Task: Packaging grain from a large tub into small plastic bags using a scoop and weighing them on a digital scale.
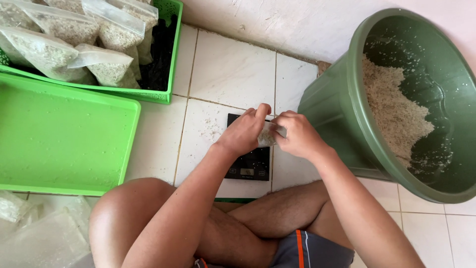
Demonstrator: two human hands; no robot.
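Observation:
Both my hands meet over a small black digital scale (250, 166) on the white tiled floor. My left hand (244, 131) and my right hand (297, 135) grip a small clear plastic bag (267, 136) of pale grain between them, pinching its top. The hands hide most of the bag. A large dark green tub (342, 114) tilted toward me at the right holds a heap of the same pale grain (394, 116).
A green basket (171, 64) at the top left holds several filled clear bags (64, 44). A flat green tray (64, 139) lies to the left. Empty plastic bags (39, 233) lie at the bottom left. My crossed legs are in front.

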